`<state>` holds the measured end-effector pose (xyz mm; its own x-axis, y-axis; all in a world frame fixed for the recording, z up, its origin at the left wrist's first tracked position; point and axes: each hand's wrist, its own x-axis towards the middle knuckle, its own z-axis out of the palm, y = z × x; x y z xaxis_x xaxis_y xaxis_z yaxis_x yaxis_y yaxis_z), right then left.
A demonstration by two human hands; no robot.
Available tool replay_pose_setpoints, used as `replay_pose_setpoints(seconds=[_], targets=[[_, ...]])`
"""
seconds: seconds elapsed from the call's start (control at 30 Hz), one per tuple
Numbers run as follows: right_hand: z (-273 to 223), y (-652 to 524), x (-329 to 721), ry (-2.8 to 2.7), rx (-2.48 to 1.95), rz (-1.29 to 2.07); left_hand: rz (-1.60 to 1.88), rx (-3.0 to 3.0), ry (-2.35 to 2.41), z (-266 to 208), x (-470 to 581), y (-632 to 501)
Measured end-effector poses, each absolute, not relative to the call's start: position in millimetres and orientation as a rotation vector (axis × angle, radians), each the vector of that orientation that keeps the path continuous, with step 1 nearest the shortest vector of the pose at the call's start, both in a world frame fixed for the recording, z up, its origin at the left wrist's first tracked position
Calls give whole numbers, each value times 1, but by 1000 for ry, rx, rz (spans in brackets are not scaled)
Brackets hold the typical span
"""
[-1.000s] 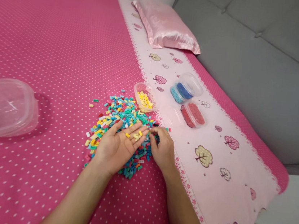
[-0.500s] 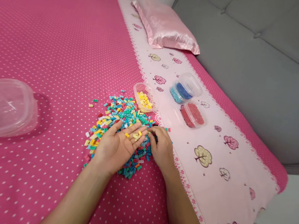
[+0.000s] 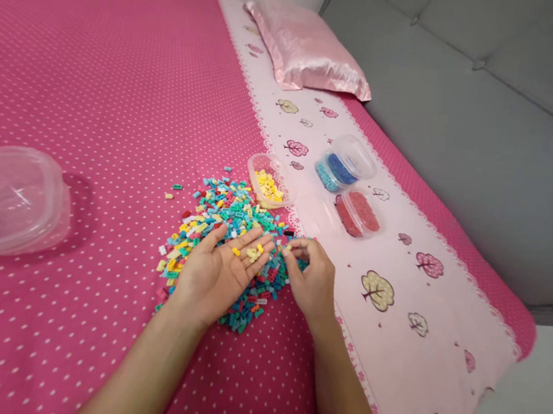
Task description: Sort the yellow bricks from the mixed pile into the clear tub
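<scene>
My left hand [image 3: 215, 273] lies palm up over a heap of small toy building bricks [image 3: 235, 212], its fingers stretched out flat. Several loose yellow bricks [image 3: 253, 253] rest on those fingers, not gripped. To the right, my right hand [image 3: 313, 278] pinches a tiny pale yellow brick [image 3: 287, 249] between thumb and forefinger, at the heap's right edge. The heap mixes blue, green, red, white and yellow pieces, and my hands cover part of it. Just behind it stands a clear plastic tub [image 3: 284, 180] with yellow bricks inside.
Clear tubs of blue bricks [image 3: 340, 168] and red bricks [image 3: 357, 213] stand on the bed's pale printed band. Empty-looking clear containers [image 3: 5, 200] sit at the left. A pink satin pillow [image 3: 310, 50] lies near the grey padded headboard [image 3: 458, 122].
My right hand has moved slightly right, away from my left fingertips, and the pale brick in its pinch now shows. My left hand stays nearly still with the yellow bricks on it.
</scene>
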<state>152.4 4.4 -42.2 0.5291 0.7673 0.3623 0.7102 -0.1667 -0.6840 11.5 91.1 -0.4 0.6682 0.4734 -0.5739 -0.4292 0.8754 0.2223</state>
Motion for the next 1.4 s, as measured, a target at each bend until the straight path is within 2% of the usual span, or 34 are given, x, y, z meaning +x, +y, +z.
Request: replay_pose_setpoints(seconds=[0.17,0.6,0.8,1.4], targets=[[-40,7,149,-1125,-1740,56,513,83,662,-1,12,90],[-34,11,133,-1449,-1597,-52,503,70,606,-4,10,91],[-42,7,152,-1189,-1771,-218,507,101,666,-1,12,90],[-61,7,164,-1548,-2083,-50,511,103,663,-3,11,90]])
